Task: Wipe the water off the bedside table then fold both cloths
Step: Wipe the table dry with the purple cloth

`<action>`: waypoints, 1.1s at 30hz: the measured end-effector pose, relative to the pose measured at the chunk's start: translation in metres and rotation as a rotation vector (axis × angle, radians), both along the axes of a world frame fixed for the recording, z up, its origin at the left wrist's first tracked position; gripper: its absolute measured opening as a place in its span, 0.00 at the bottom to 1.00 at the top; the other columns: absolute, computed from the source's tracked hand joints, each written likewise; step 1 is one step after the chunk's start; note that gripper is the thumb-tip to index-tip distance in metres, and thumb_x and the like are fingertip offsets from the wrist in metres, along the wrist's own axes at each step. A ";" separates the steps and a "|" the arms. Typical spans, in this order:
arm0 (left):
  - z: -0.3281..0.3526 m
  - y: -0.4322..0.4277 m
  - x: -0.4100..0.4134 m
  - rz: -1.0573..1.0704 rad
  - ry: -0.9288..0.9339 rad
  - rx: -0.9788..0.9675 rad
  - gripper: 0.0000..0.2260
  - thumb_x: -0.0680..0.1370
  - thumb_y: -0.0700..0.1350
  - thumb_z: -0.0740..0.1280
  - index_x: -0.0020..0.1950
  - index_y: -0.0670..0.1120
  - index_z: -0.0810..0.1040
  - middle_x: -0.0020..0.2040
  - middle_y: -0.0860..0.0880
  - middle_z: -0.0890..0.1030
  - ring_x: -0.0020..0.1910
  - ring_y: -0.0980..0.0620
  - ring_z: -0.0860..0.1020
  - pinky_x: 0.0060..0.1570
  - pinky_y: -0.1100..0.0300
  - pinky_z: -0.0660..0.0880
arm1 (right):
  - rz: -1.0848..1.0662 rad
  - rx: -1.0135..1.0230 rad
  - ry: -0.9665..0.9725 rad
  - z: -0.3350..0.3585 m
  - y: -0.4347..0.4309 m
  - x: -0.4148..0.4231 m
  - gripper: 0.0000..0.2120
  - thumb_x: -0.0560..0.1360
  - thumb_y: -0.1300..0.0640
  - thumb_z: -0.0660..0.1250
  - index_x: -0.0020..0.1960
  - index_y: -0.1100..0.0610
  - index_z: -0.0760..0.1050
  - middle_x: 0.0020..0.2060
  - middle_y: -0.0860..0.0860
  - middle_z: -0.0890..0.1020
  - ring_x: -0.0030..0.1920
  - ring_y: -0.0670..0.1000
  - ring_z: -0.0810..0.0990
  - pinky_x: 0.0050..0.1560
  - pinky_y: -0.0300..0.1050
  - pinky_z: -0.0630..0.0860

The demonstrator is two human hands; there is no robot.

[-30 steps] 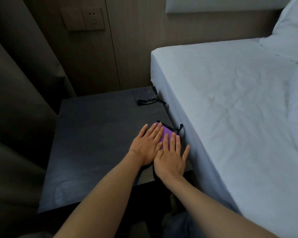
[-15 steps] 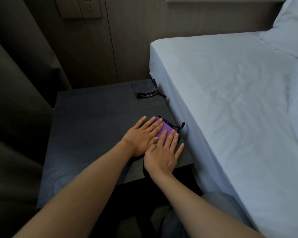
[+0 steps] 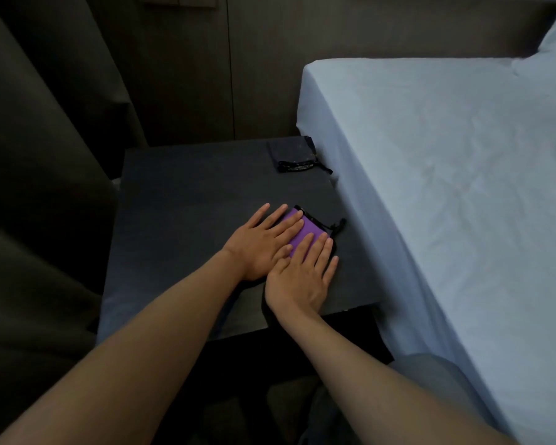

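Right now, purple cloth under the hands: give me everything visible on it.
The purple cloth looks like soft fabric with a black edge trim and a small black loop or cord at its far right corner. It lies flat, apparently folded into a compact rectangle, near the front right part of the dark bedside table, close to the bed. The left hand and right hand press flat on it, fingers spread, covering most of it.

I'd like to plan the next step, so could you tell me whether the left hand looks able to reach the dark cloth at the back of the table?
Probably yes. The left hand lies flat on the purple cloth, and bare tabletop separates it from the dark cloth.
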State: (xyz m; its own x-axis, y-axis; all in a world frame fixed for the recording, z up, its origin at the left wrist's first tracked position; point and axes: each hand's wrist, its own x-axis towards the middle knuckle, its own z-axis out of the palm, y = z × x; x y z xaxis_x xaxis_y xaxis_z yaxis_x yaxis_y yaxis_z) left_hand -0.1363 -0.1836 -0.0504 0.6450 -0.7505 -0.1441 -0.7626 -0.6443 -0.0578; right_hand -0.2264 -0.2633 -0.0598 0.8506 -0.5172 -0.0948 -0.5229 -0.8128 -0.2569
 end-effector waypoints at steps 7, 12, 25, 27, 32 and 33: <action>-0.001 0.067 -0.007 0.135 0.002 -0.005 0.26 0.84 0.57 0.41 0.80 0.51 0.38 0.81 0.52 0.38 0.78 0.50 0.34 0.76 0.48 0.32 | 0.140 -0.004 0.030 0.001 0.055 0.005 0.30 0.84 0.49 0.42 0.81 0.59 0.39 0.81 0.56 0.40 0.80 0.54 0.35 0.78 0.56 0.34; 0.000 0.119 -0.021 0.260 0.001 -0.010 0.26 0.84 0.56 0.41 0.81 0.51 0.38 0.81 0.52 0.39 0.79 0.50 0.35 0.76 0.47 0.34 | 0.251 0.010 0.025 0.000 0.100 0.005 0.29 0.84 0.48 0.40 0.82 0.58 0.40 0.81 0.56 0.40 0.80 0.54 0.35 0.78 0.55 0.33; -0.007 0.207 -0.083 0.676 0.012 -0.062 0.26 0.84 0.56 0.41 0.81 0.50 0.38 0.81 0.51 0.37 0.79 0.49 0.35 0.74 0.50 0.31 | 0.682 0.007 0.037 -0.002 0.168 -0.012 0.34 0.76 0.45 0.27 0.80 0.54 0.36 0.81 0.54 0.38 0.80 0.53 0.34 0.78 0.55 0.33; -0.007 0.205 -0.096 0.751 0.029 -0.087 0.26 0.84 0.56 0.40 0.80 0.50 0.38 0.81 0.51 0.37 0.79 0.48 0.35 0.75 0.49 0.32 | 0.776 -0.016 0.033 -0.002 0.163 -0.013 0.36 0.73 0.44 0.26 0.80 0.53 0.37 0.81 0.53 0.39 0.80 0.53 0.34 0.78 0.55 0.34; -0.005 0.191 -0.123 0.916 0.057 -0.125 0.26 0.84 0.56 0.40 0.79 0.50 0.35 0.80 0.49 0.35 0.78 0.48 0.34 0.77 0.46 0.36 | 0.993 -0.115 0.033 0.002 0.147 -0.016 0.38 0.72 0.43 0.24 0.81 0.52 0.38 0.81 0.53 0.39 0.80 0.53 0.34 0.77 0.57 0.31; -0.005 0.188 -0.127 0.941 0.059 -0.130 0.26 0.84 0.55 0.41 0.79 0.50 0.35 0.80 0.49 0.34 0.78 0.48 0.33 0.77 0.46 0.36 | 1.022 -0.132 0.035 0.002 0.144 -0.017 0.38 0.72 0.43 0.25 0.81 0.52 0.38 0.81 0.53 0.38 0.80 0.52 0.34 0.77 0.57 0.30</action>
